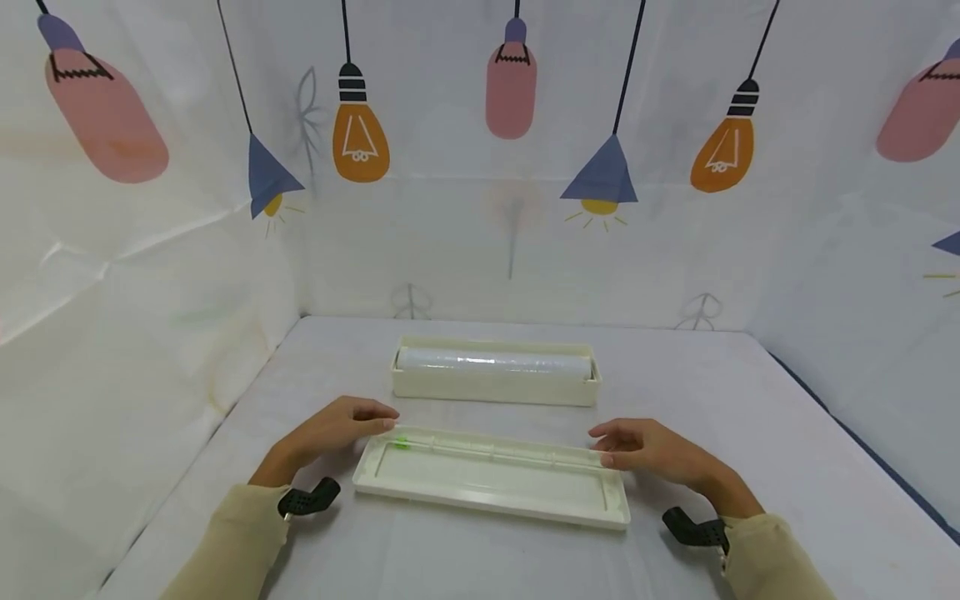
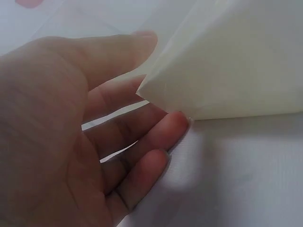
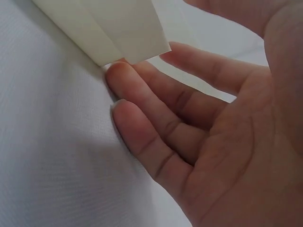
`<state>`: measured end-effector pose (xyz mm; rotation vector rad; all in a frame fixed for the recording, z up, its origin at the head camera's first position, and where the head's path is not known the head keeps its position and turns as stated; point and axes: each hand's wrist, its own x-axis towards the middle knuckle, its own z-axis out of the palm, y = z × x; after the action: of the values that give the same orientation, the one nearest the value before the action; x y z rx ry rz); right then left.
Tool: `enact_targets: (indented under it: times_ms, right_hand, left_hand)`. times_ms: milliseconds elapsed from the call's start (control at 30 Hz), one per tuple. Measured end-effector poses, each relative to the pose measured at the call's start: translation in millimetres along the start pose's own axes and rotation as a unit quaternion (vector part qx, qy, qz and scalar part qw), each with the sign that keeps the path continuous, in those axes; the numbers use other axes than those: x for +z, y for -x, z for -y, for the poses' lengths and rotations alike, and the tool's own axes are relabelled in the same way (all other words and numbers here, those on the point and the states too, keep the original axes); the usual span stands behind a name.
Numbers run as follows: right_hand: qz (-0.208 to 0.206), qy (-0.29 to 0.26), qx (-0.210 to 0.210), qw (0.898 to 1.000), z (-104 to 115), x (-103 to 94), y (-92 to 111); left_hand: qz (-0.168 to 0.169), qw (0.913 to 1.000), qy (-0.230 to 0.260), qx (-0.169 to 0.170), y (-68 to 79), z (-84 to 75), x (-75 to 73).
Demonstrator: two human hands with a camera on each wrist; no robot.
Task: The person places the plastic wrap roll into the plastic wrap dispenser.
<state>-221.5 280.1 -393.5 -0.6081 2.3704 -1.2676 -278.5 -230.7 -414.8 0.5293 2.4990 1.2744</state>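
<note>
Hands [image 1: 330, 432] [image 1: 654, 450] loosely curved at lid [image 1: 491, 486] ends

The left hand [image 1: 330, 429] is being held low over the table [image 1: 675, 375], nearer its left edge than its right, with the palm [image 2: 52, 132] being turned inward. Its thumb [image 2: 116, 53] is being stretched apart from the loosely bent fingers [image 2: 163, 135]. The right hand [image 1: 656, 450] is being held opposite, toward the right edge, its fingers being gently curved and its palm likewise being turned inward. Both wrists [image 1: 273, 467] are being left bare by pale sleeves [image 1: 236, 542], and both forearms are being slanted inward, toward the far edge.
</note>
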Motion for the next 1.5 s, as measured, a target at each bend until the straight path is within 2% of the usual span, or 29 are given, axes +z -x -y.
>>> enact_targets:
  times_ms: [200,367,600,800,1000,1167,1500]
  right_hand:
    - [0.015,0.03,0.006,0.999,2,2.5,0]
    - [0.022,0.029,0.026,0.999,3,2.0,0]
    - [0.007,0.034,0.004,0.999,-1,3.5,0]
    - [-0.01,0.029,-0.014,0.999,-4,5.2,-2]
    - [-0.039,0.022,-0.01,0.999,-6,7.7,-2]
    - [-0.065,0.014,0.004,0.998,-8,9.8,-2]
    - [-0.113,-0.022,0.022,0.993,-6,11.6,-4]
  left_hand:
    - [-0.008,0.9999,-0.011,0.01,0.3,0.9,3.6]
    - [-0.017,0.9995,-0.025,0.005,-1.1,1.0,4.7]
    - [-0.024,0.9985,-0.049,0.011,-3.7,-0.7,4.3]
    - [-0.031,0.9984,-0.044,0.014,-5.0,-0.4,4.7]
    - [-0.04,0.9988,-0.024,-0.013,-5.3,-2.2,6.7]
    - [-0.061,0.9976,0.004,-0.032,-4.6,-1.5,7.2]
    - [-0.086,0.9941,0.064,-0.014,-4.9,1.1,6.1]
